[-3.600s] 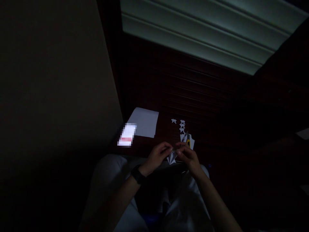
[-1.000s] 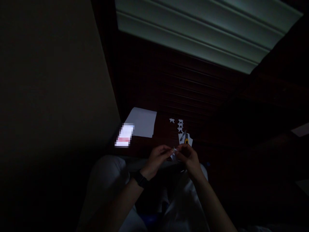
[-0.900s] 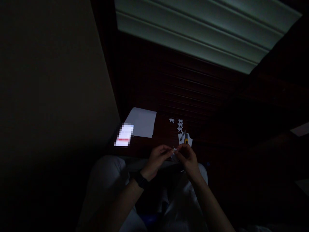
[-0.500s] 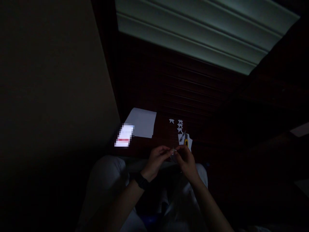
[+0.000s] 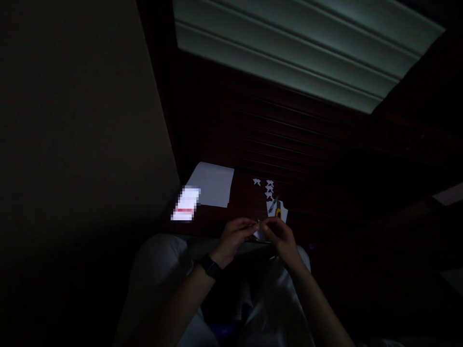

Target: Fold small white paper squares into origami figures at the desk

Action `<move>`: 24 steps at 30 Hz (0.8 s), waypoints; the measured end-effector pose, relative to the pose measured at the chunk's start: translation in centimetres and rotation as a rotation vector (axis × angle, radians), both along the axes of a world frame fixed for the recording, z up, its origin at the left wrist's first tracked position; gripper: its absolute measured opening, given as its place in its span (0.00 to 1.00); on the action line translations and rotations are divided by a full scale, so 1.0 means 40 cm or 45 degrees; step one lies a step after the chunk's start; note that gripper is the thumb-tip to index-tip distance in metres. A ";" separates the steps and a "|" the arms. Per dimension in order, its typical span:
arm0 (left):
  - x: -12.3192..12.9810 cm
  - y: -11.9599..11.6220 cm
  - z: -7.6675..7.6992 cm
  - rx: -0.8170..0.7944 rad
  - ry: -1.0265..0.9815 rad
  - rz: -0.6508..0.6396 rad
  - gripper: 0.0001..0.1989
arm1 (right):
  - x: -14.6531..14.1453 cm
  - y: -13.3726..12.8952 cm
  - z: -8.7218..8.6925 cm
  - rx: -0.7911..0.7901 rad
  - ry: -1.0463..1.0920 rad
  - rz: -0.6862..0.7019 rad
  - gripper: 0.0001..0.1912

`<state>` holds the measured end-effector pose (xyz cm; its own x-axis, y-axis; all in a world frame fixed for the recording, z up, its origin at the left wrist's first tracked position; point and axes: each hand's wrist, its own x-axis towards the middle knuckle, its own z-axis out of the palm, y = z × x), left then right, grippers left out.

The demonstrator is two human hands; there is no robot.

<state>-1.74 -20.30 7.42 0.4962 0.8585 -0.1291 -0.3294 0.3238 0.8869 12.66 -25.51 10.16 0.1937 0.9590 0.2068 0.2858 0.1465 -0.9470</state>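
A small piece of white paper point(image 5: 259, 234) is pinched between my two hands at the table's near edge. My left hand point(image 5: 235, 237) closes on its left side, fingertips pointing right. On the other side, my right hand point(image 5: 280, 235) grips it with thumb and fingers together. Just beyond my right hand lies a yellow cutter point(image 5: 278, 212) on a white paper piece point(image 5: 284, 212), beside a dark, thin metallic tool point(image 5: 273, 205). Several small folded or cut paper shapes point(image 5: 269, 189) form a column behind them, and one more shape point(image 5: 256, 181) sits to their left.
White sheets point(image 5: 213, 184) lie on the dark table point(image 5: 243, 202) at the left. A lit, pixelated screen point(image 5: 186, 204) overlaps their corner. A wall point(image 5: 79, 120) rises at the left, and a pale slatted panel point(image 5: 307, 53) stands beyond the table.
My hands have shifted slightly apart, my right hand a little to the right. More of the white paper between them now shows below the fingers.
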 end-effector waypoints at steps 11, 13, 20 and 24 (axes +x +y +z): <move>0.007 -0.006 -0.006 -0.088 -0.077 -0.045 0.15 | 0.000 -0.006 -0.027 -0.012 -0.003 -0.094 0.07; 0.008 -0.006 -0.010 -0.099 -0.122 -0.062 0.14 | -0.002 -0.012 -0.029 -0.022 -0.017 -0.105 0.08; 0.005 -0.002 -0.022 -0.092 -0.059 -0.076 0.13 | 0.004 -0.008 -0.030 0.009 -0.029 -0.046 0.06; 0.002 -0.003 -0.020 -0.079 -0.034 -0.070 0.14 | 0.009 -0.002 -0.033 0.002 -0.002 -0.008 0.06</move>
<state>-1.68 -20.43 6.64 0.5461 0.8207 -0.1678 -0.3327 0.3964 0.8557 13.01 -25.59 8.84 0.1995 0.9575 0.2083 0.2879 0.1460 -0.9465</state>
